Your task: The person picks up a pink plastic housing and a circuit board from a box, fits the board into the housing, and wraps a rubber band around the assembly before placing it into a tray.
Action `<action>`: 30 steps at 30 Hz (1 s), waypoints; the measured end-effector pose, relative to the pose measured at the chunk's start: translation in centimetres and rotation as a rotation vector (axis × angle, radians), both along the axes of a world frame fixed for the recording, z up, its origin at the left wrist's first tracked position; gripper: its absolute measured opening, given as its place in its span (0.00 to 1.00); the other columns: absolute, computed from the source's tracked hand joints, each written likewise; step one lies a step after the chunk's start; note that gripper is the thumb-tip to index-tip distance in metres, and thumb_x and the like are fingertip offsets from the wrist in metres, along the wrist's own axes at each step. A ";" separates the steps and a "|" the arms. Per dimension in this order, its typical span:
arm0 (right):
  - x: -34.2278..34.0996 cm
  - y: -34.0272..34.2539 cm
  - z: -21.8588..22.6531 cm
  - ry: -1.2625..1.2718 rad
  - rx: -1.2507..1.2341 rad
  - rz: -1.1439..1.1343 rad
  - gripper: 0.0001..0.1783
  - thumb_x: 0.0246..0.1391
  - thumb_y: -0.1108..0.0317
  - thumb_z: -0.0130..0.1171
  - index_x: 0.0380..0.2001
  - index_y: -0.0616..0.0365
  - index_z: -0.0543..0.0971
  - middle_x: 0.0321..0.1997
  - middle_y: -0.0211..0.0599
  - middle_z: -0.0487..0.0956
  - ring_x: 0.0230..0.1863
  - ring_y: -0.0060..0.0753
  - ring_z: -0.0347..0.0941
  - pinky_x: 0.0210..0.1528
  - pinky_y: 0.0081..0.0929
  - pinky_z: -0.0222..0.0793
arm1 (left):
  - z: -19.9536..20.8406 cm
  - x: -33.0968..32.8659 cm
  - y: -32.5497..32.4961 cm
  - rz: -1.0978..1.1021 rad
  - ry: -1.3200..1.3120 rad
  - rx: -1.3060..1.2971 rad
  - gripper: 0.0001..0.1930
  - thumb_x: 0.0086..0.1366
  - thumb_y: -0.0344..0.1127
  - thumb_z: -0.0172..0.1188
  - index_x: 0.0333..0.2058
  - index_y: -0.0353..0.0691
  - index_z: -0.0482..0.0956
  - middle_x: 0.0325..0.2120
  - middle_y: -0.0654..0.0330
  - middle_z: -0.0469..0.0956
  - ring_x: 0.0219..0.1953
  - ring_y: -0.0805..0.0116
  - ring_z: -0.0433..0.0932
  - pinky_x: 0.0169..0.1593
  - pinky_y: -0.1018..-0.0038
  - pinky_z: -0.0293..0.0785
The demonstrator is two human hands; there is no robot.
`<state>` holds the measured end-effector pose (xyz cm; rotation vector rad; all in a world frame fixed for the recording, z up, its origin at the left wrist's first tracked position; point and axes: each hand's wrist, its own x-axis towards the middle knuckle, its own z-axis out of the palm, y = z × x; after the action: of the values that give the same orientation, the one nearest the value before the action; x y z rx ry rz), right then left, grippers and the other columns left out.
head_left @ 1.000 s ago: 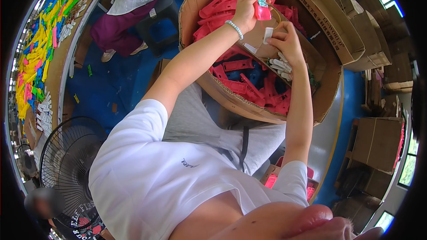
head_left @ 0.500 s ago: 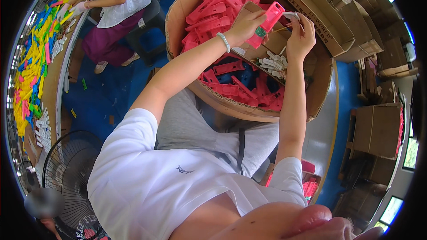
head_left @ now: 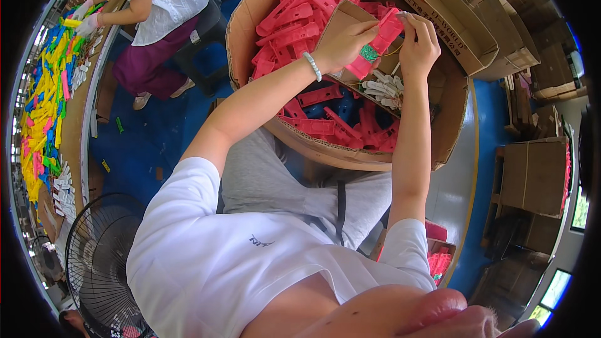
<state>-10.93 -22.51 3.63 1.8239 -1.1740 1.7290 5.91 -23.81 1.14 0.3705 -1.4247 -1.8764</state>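
The person is wearing a white short-sleeved T-shirt with a small dark mark on the chest, grey trousers with a dark cord hanging at the waist, and a pale beaded bracelet [head_left: 312, 66] circling the wrist of the left hand [head_left: 343, 42].
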 end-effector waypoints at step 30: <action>-0.1 17.4 2.1 -1.096 0.457 1.292 0.17 0.58 0.79 0.49 0.50 0.74 0.74 0.48 0.47 0.78 0.52 0.39 0.75 0.58 0.37 0.67 | 5.0 -0.5 14.5 0.608 -0.130 -0.718 0.14 0.69 0.41 0.56 0.42 0.37 0.67 0.34 0.60 0.71 0.35 0.72 0.74 0.39 0.73 0.71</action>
<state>-11.06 -5.07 5.78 2.0427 -0.5769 3.7734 5.39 -9.28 6.18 0.4930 -1.7159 -0.8046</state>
